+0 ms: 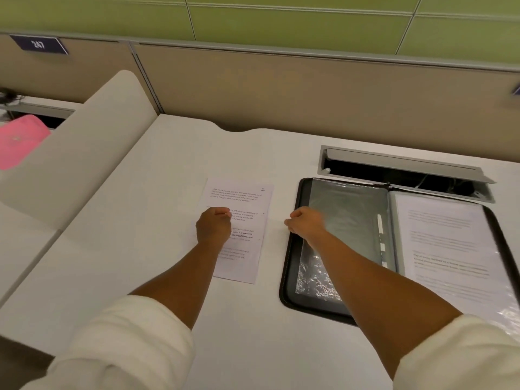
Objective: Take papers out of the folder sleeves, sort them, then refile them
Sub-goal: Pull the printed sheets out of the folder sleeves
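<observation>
Open on the white desk (140,220), toward the right: a black zip folder (289,277), its left half carrying a clear, empty-looking plastic sleeve (346,220) that glints near the bottom, its right half carrying a sleeve with a printed page (450,249) inside. Tucked along the spine between the 2 halves: a white pen (381,240). Lying flat on the desk left of the folder and apart from it: 1 loose printed sheet (247,215), tilted slightly, text facing up. Resting on that sheet's left-middle part: the left hand (213,225), fingers curled under into a loose fist; whether anything is pinched there cannot be told. Hovering at the folder's left edge, between sheet and sleeve: the right hand (306,223), fingers also curled, knuckles up, with no clear sign of a grip on anything. Rolled up on both forearms: cream sleeves. Just behind the folder: a grey cable hatch (394,161), lid raised, dark inside. Standing at the desk's left: a beige divider panel (84,153), and beyond it something pink (19,142). Mounted on the back partition at upper left: a dark plate reading 247 (39,45).
</observation>
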`<state>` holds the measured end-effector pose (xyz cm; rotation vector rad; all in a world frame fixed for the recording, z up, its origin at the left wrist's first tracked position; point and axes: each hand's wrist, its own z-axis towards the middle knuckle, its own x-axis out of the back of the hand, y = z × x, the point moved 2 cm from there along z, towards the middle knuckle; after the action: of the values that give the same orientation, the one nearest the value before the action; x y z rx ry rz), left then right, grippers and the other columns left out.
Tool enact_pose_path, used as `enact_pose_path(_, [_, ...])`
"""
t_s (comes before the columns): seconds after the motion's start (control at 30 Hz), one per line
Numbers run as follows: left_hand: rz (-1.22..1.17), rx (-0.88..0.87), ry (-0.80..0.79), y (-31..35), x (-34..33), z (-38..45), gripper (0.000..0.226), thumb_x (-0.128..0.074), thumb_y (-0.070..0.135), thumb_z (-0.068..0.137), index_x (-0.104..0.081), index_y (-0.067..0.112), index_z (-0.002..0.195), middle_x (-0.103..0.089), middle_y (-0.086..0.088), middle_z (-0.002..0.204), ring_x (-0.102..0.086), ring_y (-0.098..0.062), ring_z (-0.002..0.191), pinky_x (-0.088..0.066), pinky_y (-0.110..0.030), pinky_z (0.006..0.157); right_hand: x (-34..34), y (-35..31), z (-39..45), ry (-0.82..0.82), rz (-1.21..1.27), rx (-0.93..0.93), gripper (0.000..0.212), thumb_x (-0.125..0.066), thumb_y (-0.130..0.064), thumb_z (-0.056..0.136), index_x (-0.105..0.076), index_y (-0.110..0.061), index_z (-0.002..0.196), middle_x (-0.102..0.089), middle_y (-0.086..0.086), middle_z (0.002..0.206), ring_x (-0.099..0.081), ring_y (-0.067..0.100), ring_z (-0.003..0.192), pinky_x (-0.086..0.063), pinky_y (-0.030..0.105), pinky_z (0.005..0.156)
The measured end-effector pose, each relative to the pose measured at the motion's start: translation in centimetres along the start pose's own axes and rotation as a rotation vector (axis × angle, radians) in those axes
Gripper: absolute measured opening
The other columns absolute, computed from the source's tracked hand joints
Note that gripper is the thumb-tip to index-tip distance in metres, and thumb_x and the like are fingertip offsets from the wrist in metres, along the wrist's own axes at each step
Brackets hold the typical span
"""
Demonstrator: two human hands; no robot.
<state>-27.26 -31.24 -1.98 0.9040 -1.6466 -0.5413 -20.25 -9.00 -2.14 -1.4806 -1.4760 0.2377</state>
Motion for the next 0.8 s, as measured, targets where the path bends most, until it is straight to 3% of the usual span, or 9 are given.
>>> enact_pose_path(0.07, [0.021,-0.033,-0.031,0.9,-1.6,-1.4,0.022,-0.057,0.017,0.096,-0.073,0.021,0.110,-0.070,0.002,0.117,-0.063,-0.019,0.108,-0.044,-0.023,0.084,1.7,0.8,-0.7,0.029,-0.032,0.024,0.013,-0.073,-0.015,0.085,-0.066,-0.016,0.095,-0.071,0.006,0.096,-0.069,0.022,0.087,-0.059,0.033,0.078])
enact_pose_path(0.2, [0.025,-0.124,-0.107,2.1,-5.0,-4.6,0.019,-0.060,0.020,0.096,-0.072,0.021,0.111,-0.070,0.002,0.118,-0.063,-0.019,0.108,-0.051,-0.030,0.093,5.2,3.2,-2.5,0.085,-0.041,0.056,0.006,-0.070,-0.016,0.087,-0.065,-0.018,0.087,-0.068,0.001,0.092,-0.061,0.013,0.081,-0.053,0.027,0.072])
enact_pose_path(0.27, [0.034,-0.159,-0.149,2.7,-6.7,-6.3,0.018,-0.060,0.022,0.097,-0.070,0.021,0.111,-0.069,0.003,0.117,-0.063,-0.017,0.107,-0.050,-0.028,0.090,7.0,4.5,-3.5,0.126,-0.031,0.070,0.003,-0.068,-0.015,0.087,-0.066,-0.018,0.087,-0.065,-0.003,0.086,-0.060,0.011,0.082,-0.053,0.027,0.079])
enact_pose_path(0.4, [0.105,-0.250,-0.191,4.4,-9.8,-9.6,0.017,-0.057,0.022,0.098,-0.070,0.023,0.108,-0.070,0.005,0.113,-0.065,-0.018,0.101,-0.049,-0.026,0.081,10.5,7.3,-5.4,0.190,-0.029,0.078,0.006,-0.066,-0.021,0.089,-0.066,-0.021,0.083,-0.063,-0.008,0.075,-0.061,0.011,0.074,-0.052,0.027,0.073])
enact_pose_path(0.47, [0.142,-0.285,-0.212,5.2,-11.3,-11.2,0.019,-0.054,0.024,0.099,-0.070,0.023,0.109,-0.070,0.004,0.112,-0.065,-0.018,0.097,-0.048,-0.026,0.078,12.1,8.7,-6.0,0.216,-0.045,0.076,0.002,-0.065,-0.023,0.090,-0.065,-0.020,0.089,-0.064,-0.007,0.082,-0.062,0.014,0.082,-0.050,0.028,0.075])
enact_pose_path(0.6, [0.174,-0.304,-0.281,6.7,-14.4,-14.2,0.022,-0.051,0.023,0.097,-0.072,0.027,0.100,-0.070,0.007,0.104,-0.061,-0.014,0.090,-0.044,-0.026,0.078,15.4,11.6,-7.4,0.268,-0.104,0.035,0.019,-0.061,-0.023,0.093,-0.064,-0.015,0.110,-0.065,0.001,0.102,-0.059,0.013,0.087,-0.044,0.027,0.080])
enact_pose_path(0.7, [0.160,-0.309,-0.344,7.3,-16.5,-16.5,0.018,-0.053,0.026,0.098,-0.071,0.025,0.102,-0.068,0.008,0.103,-0.059,-0.010,0.089,-0.043,-0.026,0.077,17.5,14.3,-8.5,0.314,-0.171,-0.017,0.041,-0.060,-0.025,0.092,-0.058,-0.009,0.130,-0.060,0.010,0.127,-0.057,0.026,0.116,-0.046,0.033,0.093])
enact_pose_path(0.8, [0.148,-0.336,-0.386,7.5,-18.5,-18.6,0.015,-0.056,0.028,0.098,-0.068,0.024,0.105,-0.068,0.007,0.110,-0.062,-0.012,0.098,-0.046,-0.026,0.084,19.2,17.0,-9.6,0.377,-0.220,-0.097,0.046,-0.060,-0.027,0.091,-0.053,-0.010,0.134,-0.053,0.011,0.131,-0.050,0.029,0.123,-0.045,0.040,0.099])
